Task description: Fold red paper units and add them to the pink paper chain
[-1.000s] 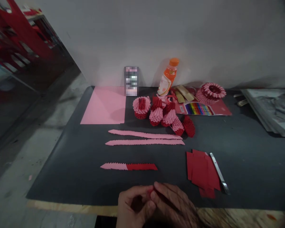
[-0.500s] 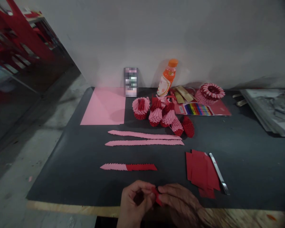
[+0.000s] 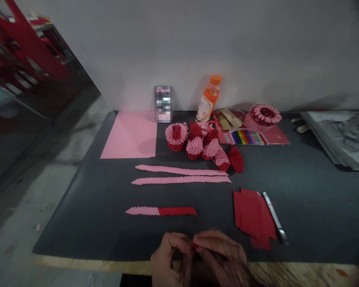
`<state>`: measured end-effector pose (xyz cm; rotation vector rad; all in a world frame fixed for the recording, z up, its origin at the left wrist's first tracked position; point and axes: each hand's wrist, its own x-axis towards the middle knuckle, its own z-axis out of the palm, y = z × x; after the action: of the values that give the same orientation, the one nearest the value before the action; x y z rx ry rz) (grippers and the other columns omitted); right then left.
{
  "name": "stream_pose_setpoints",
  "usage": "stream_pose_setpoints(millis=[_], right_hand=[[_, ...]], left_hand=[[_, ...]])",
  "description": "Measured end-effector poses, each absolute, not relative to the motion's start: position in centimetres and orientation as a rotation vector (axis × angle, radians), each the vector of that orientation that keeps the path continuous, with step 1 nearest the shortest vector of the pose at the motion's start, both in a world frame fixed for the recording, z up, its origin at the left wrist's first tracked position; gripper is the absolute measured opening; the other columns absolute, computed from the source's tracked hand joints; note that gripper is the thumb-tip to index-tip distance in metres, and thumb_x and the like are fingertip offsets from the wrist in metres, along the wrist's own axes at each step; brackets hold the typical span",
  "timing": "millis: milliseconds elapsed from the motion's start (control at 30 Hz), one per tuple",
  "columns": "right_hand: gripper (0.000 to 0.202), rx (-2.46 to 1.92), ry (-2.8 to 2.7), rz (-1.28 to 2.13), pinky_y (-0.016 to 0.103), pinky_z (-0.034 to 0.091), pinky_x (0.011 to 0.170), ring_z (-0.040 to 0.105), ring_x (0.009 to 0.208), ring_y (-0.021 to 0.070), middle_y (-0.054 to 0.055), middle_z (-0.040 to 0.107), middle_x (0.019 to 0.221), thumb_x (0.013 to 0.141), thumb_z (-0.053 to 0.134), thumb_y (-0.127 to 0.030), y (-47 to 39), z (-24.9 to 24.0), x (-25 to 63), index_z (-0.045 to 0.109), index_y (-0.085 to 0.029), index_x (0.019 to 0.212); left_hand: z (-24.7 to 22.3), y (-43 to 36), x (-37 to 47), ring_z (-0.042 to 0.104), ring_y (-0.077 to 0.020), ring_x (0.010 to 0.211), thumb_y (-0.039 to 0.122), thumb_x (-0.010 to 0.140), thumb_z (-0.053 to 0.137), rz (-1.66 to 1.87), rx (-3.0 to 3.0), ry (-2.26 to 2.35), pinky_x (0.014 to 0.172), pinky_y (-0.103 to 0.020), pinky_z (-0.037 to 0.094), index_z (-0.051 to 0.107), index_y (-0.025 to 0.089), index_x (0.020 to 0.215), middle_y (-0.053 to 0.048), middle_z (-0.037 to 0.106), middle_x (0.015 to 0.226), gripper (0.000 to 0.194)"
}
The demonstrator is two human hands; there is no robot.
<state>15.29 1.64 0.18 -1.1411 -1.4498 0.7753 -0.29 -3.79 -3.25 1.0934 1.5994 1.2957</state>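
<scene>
At the table's near edge my left hand (image 3: 171, 257) and my right hand (image 3: 220, 253) meet, fingertips pinched together. Between them shows a small bit of red paper (image 3: 195, 246), mostly covered by the fingers. Just beyond lies a row of folded paper pieces (image 3: 161, 211), pink on the left and red on the right. Two longer pink rows of folded paper, an upper one (image 3: 179, 171) and a lower one (image 3: 179, 181), lie farther back. To the right of my hands is a loose pile of red paper rectangles (image 3: 251, 215), with a slim silver cutter (image 3: 275, 217) beside it.
Pink paper sheets (image 3: 128, 135) lie at the back left, near a phone (image 3: 163, 104) leaning on the wall. Behind several pink-and-red folded paper pieces (image 3: 194, 145) stands an orange drink bottle (image 3: 209, 99). A round paper piece (image 3: 262, 116) and a plastic-covered stack (image 3: 338, 137) sit rightward.
My fingers have closed further over the red paper, so less of it shows. My right hand has turned, its fingers now bent more toward the left hand.
</scene>
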Motion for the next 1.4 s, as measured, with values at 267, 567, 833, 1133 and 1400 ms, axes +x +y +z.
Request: stream_pose_setpoints(millis=[267, 567, 833, 1133, 1400], right_hand=[[0.041, -1.275, -1.284, 0.68, 0.03, 0.08, 0.067, 0.093, 0.072, 0.0239, 0.0, 0.09, 0.08, 0.119, 0.072, -0.056, 0.4, -1.3, 17.3, 0.077, -0.033, 0.086], [0.011, -1.503, -1.449, 0.509, 0.029, 0.076, 0.056, 0.094, 0.063, 0.0268, -0.005, 0.096, 0.084, 0.111, 0.083, -0.05, -0.6, -4.7, 19.4, 0.092, -0.043, 0.11], [0.031, -1.44, -1.651, 0.363, 0.024, 0.079, 0.068, 0.094, 0.069, 0.0202, -0.008, 0.098, 0.092, 0.109, 0.07, -0.015, -0.9, -4.2, 17.6, 0.09, -0.039, 0.106], [0.037, -1.471, -1.676, 0.249, 0.028, 0.075, 0.073, 0.09, 0.076, 0.0185, -0.003, 0.091, 0.089, 0.112, 0.063, -0.003, 0.5, -4.8, 14.9, 0.082, -0.032, 0.102], [0.04, -1.504, -1.711, 0.246, 0.03, 0.075, 0.075, 0.089, 0.079, 0.0191, -0.002, 0.09, 0.091, 0.108, 0.059, 0.003, 0.4, -4.6, 14.5, 0.08, -0.031, 0.102]], left_hand=[[-3.2, -1.3, -0.7, 0.102, -0.029, 0.107, 0.037, 0.116, 0.083, 1.255, 1.769, 1.397, 0.094, -0.037, 0.086, 0.088, 0.038, 0.15, -0.005, 0.105, 0.123, 0.035], [-3.3, 2.6, -0.6, 0.1, -0.0388, 0.115, -0.015, 0.097, 0.067, 0.895, 2.314, 1.947, 0.102, -0.046, 0.085, 0.1, 0.026, 0.122, -0.012, 0.103, 0.124, 0.058], [-2.3, 1.3, -3.2, 0.1, -0.0232, 0.087, 0.002, 0.108, 0.071, 1.059, 2.388, 1.729, 0.099, -0.036, 0.084, 0.093, 0.031, 0.105, 0.004, 0.102, 0.096, 0.036], [-2.4, 1.3, -4.1, 0.103, -0.0283, 0.089, 0.003, 0.113, 0.062, 0.965, 2.509, 1.621, 0.093, -0.045, 0.089, 0.092, 0.026, 0.116, -0.002, 0.105, 0.104, 0.039], [-2.3, 1.3, -3.7, 0.103, -0.0276, 0.087, 0.006, 0.116, 0.064, 1.033, 2.458, 1.66, 0.09, -0.042, 0.09, 0.092, 0.027, 0.113, -0.001, 0.104, 0.1, 0.035]])
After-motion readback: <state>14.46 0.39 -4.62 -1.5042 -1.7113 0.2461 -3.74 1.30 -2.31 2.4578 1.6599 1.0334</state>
